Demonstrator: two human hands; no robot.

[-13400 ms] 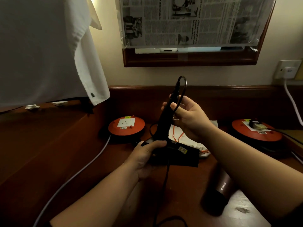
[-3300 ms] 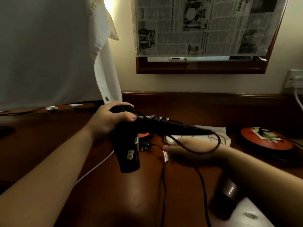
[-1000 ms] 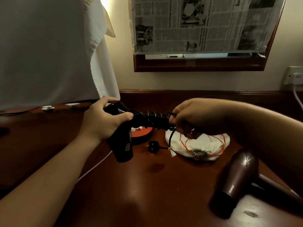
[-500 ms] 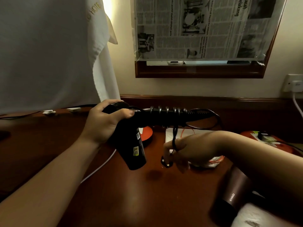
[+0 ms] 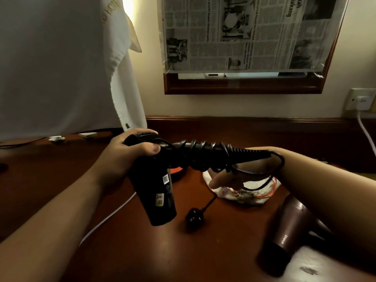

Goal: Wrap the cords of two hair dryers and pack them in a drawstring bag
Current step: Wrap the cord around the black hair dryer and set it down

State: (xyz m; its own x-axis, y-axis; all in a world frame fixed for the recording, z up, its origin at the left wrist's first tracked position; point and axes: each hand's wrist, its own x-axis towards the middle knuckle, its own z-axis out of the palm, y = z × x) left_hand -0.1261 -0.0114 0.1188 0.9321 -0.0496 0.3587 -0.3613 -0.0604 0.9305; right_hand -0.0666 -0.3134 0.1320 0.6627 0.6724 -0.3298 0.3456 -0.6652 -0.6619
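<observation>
My left hand (image 5: 130,154) grips a black hair dryer (image 5: 156,192) at its body, barrel pointing down and handle lying sideways to the right. Its black cord (image 5: 203,148) is coiled several times around the handle. My right hand (image 5: 234,176) sits under the handle's end with the loose cord running through its fingers. The cord's plug (image 5: 195,217) dangles just above the desk. A white drawstring bag (image 5: 244,195) with orange cords lies behind my right hand. A brown hair dryer (image 5: 284,233) lies on the desk at the lower right.
The dark wooden desk (image 5: 183,251) has a raised back rail. A white towel (image 5: 61,64) hangs at the left, a newspaper-covered mirror (image 5: 244,35) above. An orange round base (image 5: 177,171) peeks from behind the black dryer. A white cable (image 5: 107,218) crosses the desk; a wall socket (image 5: 360,98) is at right.
My right hand has carried the cord under the handle's end, adding to the coils. The plug hangs lower, close to the desk. My left hand keeps its hold on the dryer.
</observation>
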